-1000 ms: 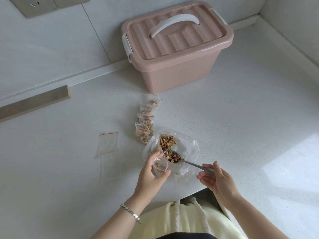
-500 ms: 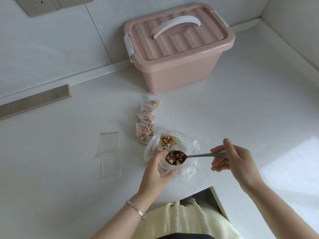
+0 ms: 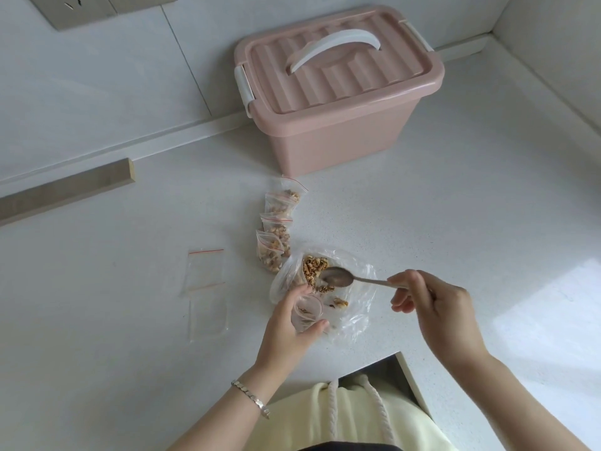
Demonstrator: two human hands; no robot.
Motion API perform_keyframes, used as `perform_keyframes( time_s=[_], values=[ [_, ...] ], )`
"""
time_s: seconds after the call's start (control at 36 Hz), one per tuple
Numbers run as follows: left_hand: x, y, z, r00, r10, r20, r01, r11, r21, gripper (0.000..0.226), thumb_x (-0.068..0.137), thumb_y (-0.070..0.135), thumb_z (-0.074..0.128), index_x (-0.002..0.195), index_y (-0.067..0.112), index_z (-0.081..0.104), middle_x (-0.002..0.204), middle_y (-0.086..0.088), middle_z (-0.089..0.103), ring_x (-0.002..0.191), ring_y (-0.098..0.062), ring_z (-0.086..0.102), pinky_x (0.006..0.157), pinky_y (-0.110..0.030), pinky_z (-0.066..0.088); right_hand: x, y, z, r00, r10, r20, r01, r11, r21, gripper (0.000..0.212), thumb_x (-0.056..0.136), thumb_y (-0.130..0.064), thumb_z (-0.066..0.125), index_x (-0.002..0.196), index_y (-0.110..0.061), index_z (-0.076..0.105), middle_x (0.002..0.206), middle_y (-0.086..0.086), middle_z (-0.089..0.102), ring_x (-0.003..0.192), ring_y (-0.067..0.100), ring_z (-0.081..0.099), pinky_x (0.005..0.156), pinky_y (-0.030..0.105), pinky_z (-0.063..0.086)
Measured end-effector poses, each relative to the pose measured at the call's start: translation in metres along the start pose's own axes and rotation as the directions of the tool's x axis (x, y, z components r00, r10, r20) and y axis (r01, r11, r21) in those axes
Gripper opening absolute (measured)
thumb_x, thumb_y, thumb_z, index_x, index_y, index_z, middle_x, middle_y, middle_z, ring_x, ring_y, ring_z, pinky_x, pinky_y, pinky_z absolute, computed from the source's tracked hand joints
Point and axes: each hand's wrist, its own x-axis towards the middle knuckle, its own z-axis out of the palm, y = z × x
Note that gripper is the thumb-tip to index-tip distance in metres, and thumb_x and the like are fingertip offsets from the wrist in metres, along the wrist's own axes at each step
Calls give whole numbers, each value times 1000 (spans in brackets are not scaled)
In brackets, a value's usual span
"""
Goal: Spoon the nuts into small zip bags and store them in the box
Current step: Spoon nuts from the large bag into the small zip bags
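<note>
The left hand [image 3: 287, 328] grips a bag [image 3: 305, 315] mouth-up to receive nuts [image 3: 313, 268], while the right hand [image 3: 434, 305], apart, pinches the spoon [image 3: 338, 277], its empty bowl beside the pile just beyond the left fingertips, apparently ready to scoop.

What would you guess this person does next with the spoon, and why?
Probably dip the spoon into the loose nuts for another scoop: its bowl looks empty, and the small zip bag in the left hand holds only a few.
</note>
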Motion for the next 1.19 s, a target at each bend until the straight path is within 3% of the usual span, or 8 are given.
perform_keyframes(
  time_s=[0.06,0.14,0.28,0.42,0.69,0.94,1.06,1.19],
  values=[
    [-1,0,0,1000,2,3,-2,1000,-20,56,76,21,74,116,45,42,126,27,48,118,17,37,90,5,24,0,15,3,999,43,-20,-43,999,1,23,91,-33,44,77,-36,62,73,-9,67,62,8,64,63,26,53],
    [-1,0,1,1000,1,2,-1,1000,-29,56,76,21,74,117,44,44,126,27,48,121,14,38,91,5,24,-3,36,12,995,93,-40,-92,995,25,33,84,-62,35,83,-42,60,78,-12,68,70,7,65,67,21,53],
    [-2,0,1,1000,-11,-3,11,999,-41,55,76,20,74,117,44,45,126,25,49,121,11,39,89,6,25,-6,50,30,988,139,-64,-135,989,62,22,85,-45,36,85,-41,58,75,-9,68,75,7,64,72,25,53],
    [-2,3,1,1000,-4,-4,4,999,-48,54,76,19,74,114,45,44,125,26,49,117,17,39,89,6,25,-11,61,42,988,155,-15,-153,987,57,30,84,-62,34,89,-43,57,73,-15,68,77,3,65,72,18,53],
    [0,1,3,1000,-1,-26,-1,998,-66,54,75,18,75,115,43,46,124,25,51,117,17,40,88,5,27,-19,65,33,939,341,40,-341,915,214,30,96,-14,41,82,-20,67,68,4,69,67,14,68,67,27,57],
    [0,-1,1,1000,-14,-22,13,997,-75,56,75,18,75,117,42,46,123,26,52,115,18,40,88,4,28,-34,68,34,936,344,77,-352,921,168,28,94,-18,42,81,-23,66,67,3,70,66,14,67,64,22,55],
    [1,-2,2,999,-11,-31,8,997,-76,56,74,17,75,115,43,47,123,26,53,116,16,42,90,3,28,-37,68,39,895,432,115,-447,862,240,31,96,-19,39,84,-15,67,65,8,69,66,21,68,63,25,55],
    [0,-3,1,999,-13,-30,11,997,-73,57,74,17,76,113,46,46,122,26,53,117,14,42,93,1,29,-33,69,38,773,607,182,-624,680,385,40,99,-26,34,89,-1,64,67,17,67,63,28,68,59,28,56]
  ],
)
